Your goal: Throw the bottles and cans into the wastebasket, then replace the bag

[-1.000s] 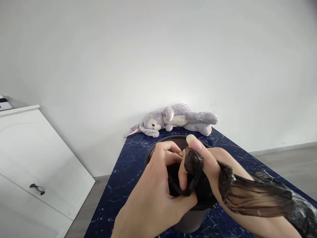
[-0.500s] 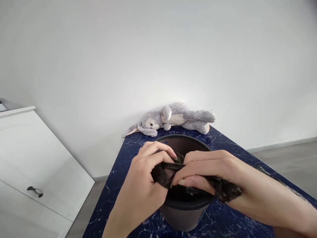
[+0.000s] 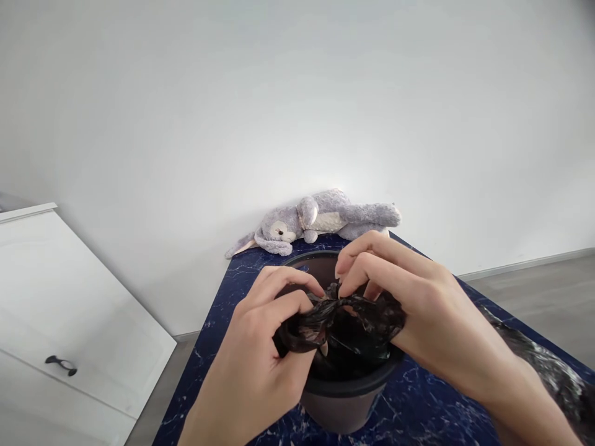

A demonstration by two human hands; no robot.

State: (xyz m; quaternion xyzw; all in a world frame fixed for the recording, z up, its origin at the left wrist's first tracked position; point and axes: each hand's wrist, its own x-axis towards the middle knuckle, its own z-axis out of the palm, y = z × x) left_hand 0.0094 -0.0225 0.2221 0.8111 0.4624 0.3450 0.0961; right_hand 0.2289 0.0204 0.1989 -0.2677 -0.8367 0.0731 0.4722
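A thin black plastic bag (image 3: 353,350) sits inside a dark round bin (image 3: 341,406), its top gathered into a twisted knot above the rim. My left hand (image 3: 267,334) curls round the left end of the gathered plastic, thumb below and fingers above. From the right, my right hand (image 3: 404,297) pinches the plastic close to the knot with its fingertips. Both hands are closed and nearly meet over the bin's mouth. Part of the bin's rim is hidden behind them.
The bin stands on a dark blue marbled table (image 3: 418,396). A grey plush rabbit (image 3: 320,217) lies on its side at the far edge, by the white wall. More black plastic (image 3: 543,359) lies at the right. A white cabinet (image 3: 69,322) stands at the left.
My right hand has shifted up and back to the knot, and the plastic end that hung under its wrist is now above the bin. The twist looks tighter. My left hand has barely moved.
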